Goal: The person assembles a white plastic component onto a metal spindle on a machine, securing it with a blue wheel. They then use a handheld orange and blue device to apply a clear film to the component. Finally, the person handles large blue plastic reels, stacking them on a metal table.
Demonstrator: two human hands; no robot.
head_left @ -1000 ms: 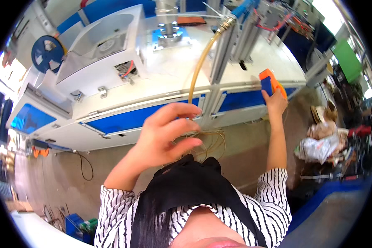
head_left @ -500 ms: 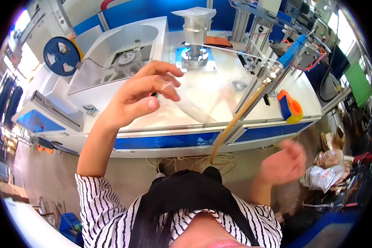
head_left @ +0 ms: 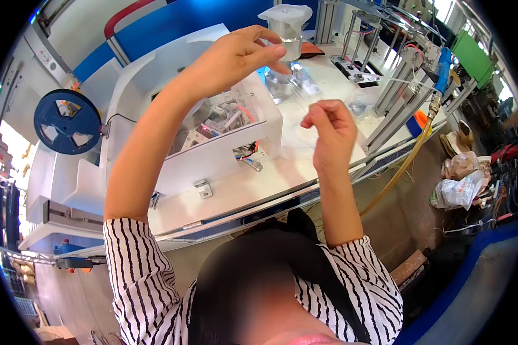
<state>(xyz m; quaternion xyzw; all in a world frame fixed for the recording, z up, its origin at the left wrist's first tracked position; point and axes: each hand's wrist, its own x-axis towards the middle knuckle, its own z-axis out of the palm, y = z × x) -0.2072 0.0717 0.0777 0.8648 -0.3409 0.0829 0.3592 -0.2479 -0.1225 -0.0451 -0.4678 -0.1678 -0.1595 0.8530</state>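
Here, left hand point(head_left: 227, 62) near shiny cylinder point(head_left: 292, 48), right hand point(head_left: 334, 137) curled.

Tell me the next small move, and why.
Perhaps raise the right hand toward the cylinder: the left hand overlaps it in this view, though contact is unclear, while the right hand sits apart and lower, curled.

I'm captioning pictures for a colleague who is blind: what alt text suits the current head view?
A person's left hand, fingers loosely open, is at a metal cylinder above a white worktop, contact unclear. The right hand, fingers curled, hovers nearby. A blue reel stands at the far left.
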